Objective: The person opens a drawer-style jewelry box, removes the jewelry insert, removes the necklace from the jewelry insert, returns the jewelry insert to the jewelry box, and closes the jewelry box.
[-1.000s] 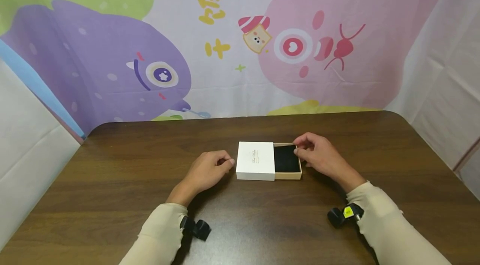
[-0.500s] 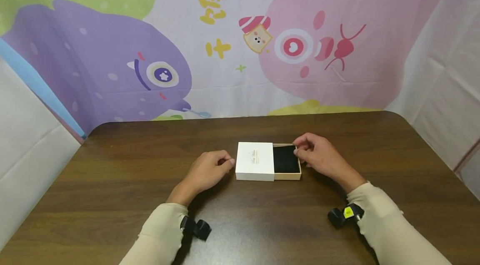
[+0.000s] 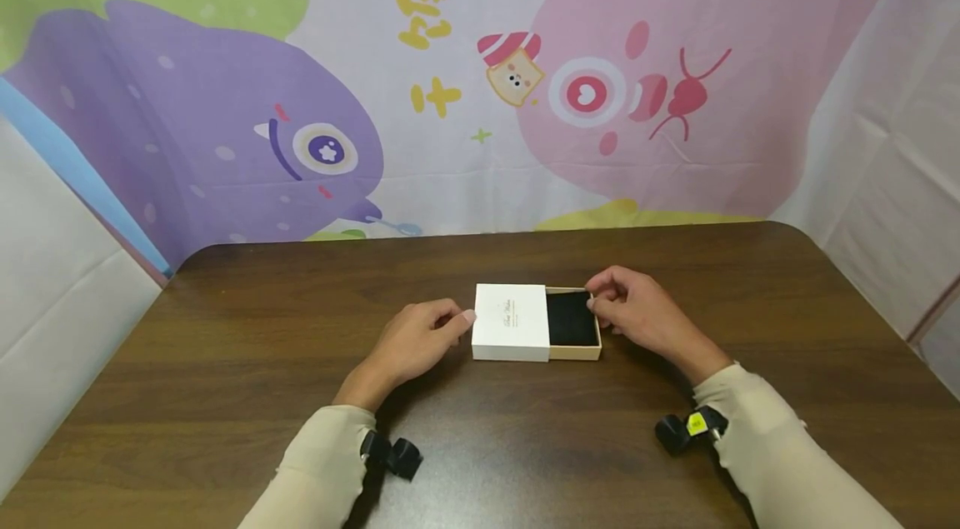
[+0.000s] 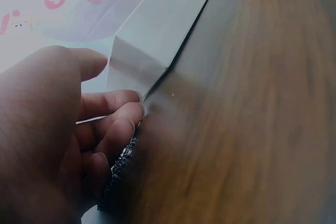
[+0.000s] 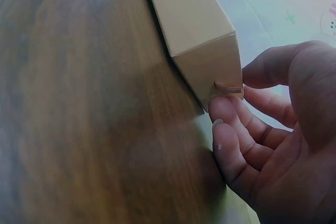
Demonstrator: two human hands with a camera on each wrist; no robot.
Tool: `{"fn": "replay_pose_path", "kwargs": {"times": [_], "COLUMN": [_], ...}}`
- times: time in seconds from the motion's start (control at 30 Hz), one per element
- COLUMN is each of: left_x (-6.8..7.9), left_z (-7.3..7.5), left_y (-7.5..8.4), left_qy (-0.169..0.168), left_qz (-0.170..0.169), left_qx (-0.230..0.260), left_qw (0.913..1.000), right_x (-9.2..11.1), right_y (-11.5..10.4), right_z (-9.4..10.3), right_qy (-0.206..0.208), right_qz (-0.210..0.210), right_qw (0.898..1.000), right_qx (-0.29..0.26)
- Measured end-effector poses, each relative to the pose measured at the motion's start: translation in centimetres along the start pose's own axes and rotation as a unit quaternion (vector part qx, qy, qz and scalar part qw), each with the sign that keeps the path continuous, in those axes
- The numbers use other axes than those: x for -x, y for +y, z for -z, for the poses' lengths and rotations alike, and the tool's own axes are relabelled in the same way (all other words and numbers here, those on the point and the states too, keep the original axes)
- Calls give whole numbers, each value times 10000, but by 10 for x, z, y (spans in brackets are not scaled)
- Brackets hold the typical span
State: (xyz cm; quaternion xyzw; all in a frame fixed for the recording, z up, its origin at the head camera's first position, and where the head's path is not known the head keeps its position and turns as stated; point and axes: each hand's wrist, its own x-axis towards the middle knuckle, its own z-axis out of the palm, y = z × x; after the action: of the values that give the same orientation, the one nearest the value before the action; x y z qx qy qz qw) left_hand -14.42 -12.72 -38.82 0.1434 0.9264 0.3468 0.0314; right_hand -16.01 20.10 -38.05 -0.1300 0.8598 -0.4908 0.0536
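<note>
A white slide-out gift box with gold lettering lies on the table, its cream drawer partly out to the right. Inside the drawer shows a black pad. My left hand is at the sleeve's left end; its thumb tip touches the top edge, the other fingers loosely bent beside the end face. At the drawer's right end, my right hand pinches the end wall, thumb over the rim and fingers outside. A small ribbon tab sticks out of that end wall in the right wrist view.
The brown wooden table has rounded far corners. Behind it hangs a cartoon-printed cloth, with pale cloth panels at both sides. Black wrist cameras are strapped over the cream sleeves.
My left thumb has shifted slightly right onto the box's edge. The drawer's end has crept a hair to the left; the right hand has barely moved.
</note>
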Motion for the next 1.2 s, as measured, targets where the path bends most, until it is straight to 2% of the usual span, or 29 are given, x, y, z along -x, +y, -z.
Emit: {"fn": "replay_pose_path", "kwargs": {"times": [0.17, 0.63, 1.2], "left_x": [0, 0, 1], "left_z": [-1, -2, -2], "left_y": [0, -2, 1], "left_qy": [-7, -18, 22], "left_qz": [85, 26, 81], "left_qx": [91, 159, 141], "left_qw": [9999, 9999, 9999], "right_x": [0, 0, 1], "right_y": [0, -1, -3], "right_z": [-1, -1, -1], "right_qy": [25, 174, 147], "right_qz": [17, -30, -107], "right_qw": [10000, 9998, 9998], "right_qx": [-5, -11, -37]}}
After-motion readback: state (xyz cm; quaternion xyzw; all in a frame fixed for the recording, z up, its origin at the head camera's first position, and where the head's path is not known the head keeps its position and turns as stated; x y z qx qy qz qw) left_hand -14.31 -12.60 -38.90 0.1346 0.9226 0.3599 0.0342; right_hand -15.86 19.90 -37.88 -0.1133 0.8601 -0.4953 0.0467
